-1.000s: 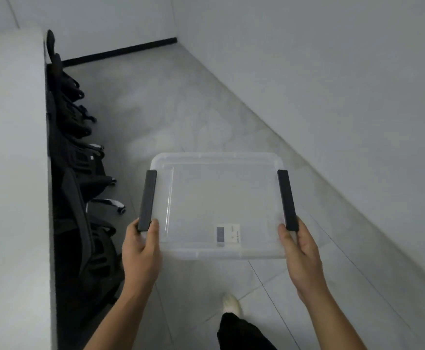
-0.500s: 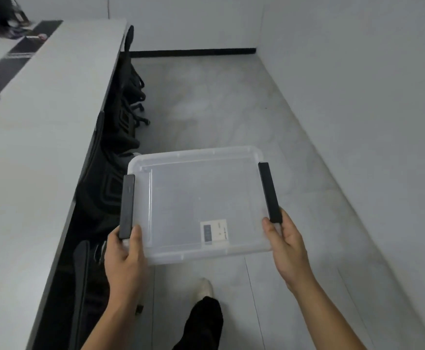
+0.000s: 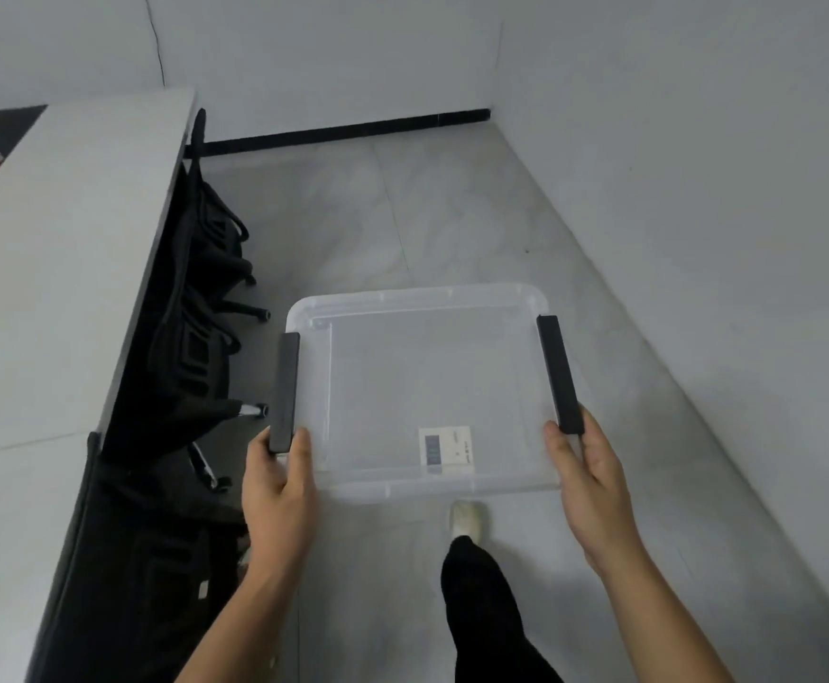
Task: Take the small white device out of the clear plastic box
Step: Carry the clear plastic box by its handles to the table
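I carry a clear plastic box with a lid on and two black side latches, held level above the floor. My left hand grips its near left corner below the left latch. My right hand grips the near right corner below the right latch. The small white device, flat with a dark screen, lies inside near the front wall, seen through the lid.
A long white table runs along the left, with black office chairs tucked under it. A white wall closes the right side. Grey tiled floor lies ahead. My leg and white shoe show below the box.
The view has swung so the table and far wall come more into frame. Both hands keep the same grip on the box, and the device has stayed in place.
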Action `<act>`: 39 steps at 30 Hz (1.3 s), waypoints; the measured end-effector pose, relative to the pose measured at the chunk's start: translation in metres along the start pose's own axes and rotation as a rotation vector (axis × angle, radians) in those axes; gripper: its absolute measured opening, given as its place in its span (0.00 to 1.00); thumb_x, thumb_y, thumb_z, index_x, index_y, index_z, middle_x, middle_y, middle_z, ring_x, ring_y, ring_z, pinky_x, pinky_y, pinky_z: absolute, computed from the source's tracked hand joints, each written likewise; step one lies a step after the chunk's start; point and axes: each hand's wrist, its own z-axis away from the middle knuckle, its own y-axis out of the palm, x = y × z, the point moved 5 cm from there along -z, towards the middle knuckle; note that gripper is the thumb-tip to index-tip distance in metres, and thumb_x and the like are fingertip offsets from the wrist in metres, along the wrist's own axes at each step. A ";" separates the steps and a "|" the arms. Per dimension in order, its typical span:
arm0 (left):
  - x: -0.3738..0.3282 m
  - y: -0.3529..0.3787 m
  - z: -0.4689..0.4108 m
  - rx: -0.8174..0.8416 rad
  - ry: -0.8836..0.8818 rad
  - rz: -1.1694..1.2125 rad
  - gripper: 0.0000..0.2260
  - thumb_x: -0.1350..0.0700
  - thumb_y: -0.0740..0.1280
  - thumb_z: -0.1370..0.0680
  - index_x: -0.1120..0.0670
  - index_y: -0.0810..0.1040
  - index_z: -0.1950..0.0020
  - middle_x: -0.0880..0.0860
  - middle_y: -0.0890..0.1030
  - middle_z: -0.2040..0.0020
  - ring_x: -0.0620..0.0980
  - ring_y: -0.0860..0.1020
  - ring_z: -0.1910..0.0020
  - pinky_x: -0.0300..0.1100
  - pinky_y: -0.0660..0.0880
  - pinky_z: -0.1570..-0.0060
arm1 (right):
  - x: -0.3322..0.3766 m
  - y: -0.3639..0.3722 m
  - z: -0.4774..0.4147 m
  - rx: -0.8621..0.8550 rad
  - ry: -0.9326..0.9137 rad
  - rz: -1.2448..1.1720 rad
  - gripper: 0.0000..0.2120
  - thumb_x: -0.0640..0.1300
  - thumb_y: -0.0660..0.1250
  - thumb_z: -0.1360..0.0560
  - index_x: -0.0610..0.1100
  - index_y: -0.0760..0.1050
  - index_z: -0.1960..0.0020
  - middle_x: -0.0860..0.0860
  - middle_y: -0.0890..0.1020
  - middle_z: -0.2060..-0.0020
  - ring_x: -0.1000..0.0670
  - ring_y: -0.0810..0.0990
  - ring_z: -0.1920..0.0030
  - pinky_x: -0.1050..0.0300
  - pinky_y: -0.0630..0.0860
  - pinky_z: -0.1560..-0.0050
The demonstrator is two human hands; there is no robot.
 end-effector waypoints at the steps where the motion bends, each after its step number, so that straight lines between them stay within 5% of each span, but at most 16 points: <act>1: -0.005 0.021 -0.029 0.000 0.002 -0.007 0.13 0.49 0.64 0.20 0.52 0.75 0.39 0.51 0.82 0.51 0.52 0.81 0.50 0.52 0.77 0.47 | 0.000 0.008 -0.036 0.001 0.000 -0.003 0.18 0.49 0.62 0.19 0.55 0.71 0.30 0.63 0.79 0.40 0.67 0.75 0.40 0.69 0.68 0.41; 9: -0.076 0.120 -0.256 -0.079 0.011 0.001 0.14 0.53 0.63 0.19 0.56 0.73 0.35 0.44 0.79 0.51 0.39 0.77 0.52 0.33 0.70 0.56 | 0.074 0.107 -0.310 0.132 0.018 0.014 0.17 0.52 0.60 0.18 0.61 0.68 0.30 0.67 0.76 0.40 0.74 0.72 0.43 0.76 0.66 0.47; 14: -0.083 0.146 -0.394 -0.209 -0.035 0.036 0.13 0.52 0.63 0.19 0.55 0.73 0.37 0.45 0.78 0.52 0.42 0.77 0.53 0.35 0.70 0.58 | 0.121 0.206 -0.458 0.246 -0.032 0.081 0.18 0.53 0.60 0.19 0.61 0.67 0.30 0.68 0.76 0.41 0.75 0.71 0.44 0.72 0.67 0.48; 20: -0.084 0.189 -0.606 -0.250 -0.023 0.031 0.14 0.51 0.63 0.19 0.56 0.73 0.35 0.52 0.79 0.49 0.44 0.77 0.53 0.29 0.68 0.58 | 0.152 0.339 -0.636 0.257 -0.084 0.119 0.14 0.50 0.61 0.18 0.58 0.71 0.33 0.66 0.80 0.46 0.70 0.75 0.46 0.79 0.67 0.52; 26: -0.139 0.228 -0.808 -0.198 0.024 0.026 0.13 0.53 0.63 0.19 0.56 0.72 0.36 0.45 0.78 0.50 0.38 0.76 0.52 0.24 0.69 0.59 | 0.214 0.430 -0.787 0.183 -0.080 0.127 0.18 0.52 0.61 0.19 0.56 0.70 0.29 0.60 0.79 0.41 0.58 0.77 0.40 0.70 0.68 0.47; 33: -0.162 0.304 -1.014 -0.139 0.042 0.000 0.10 0.52 0.63 0.19 0.52 0.72 0.39 0.45 0.78 0.51 0.41 0.77 0.52 0.37 0.71 0.55 | 0.227 0.525 -0.969 0.096 -0.027 0.090 0.18 0.52 0.61 0.19 0.55 0.70 0.30 0.56 0.80 0.41 0.52 0.78 0.39 0.52 0.72 0.35; 39: -0.180 0.351 -1.195 -0.252 0.004 -0.033 0.09 0.50 0.63 0.19 0.53 0.74 0.42 0.49 0.78 0.55 0.45 0.77 0.56 0.42 0.72 0.57 | 0.257 0.641 -1.156 0.228 -0.027 0.068 0.19 0.53 0.60 0.19 0.55 0.68 0.28 0.57 0.79 0.40 0.52 0.77 0.38 0.55 0.71 0.36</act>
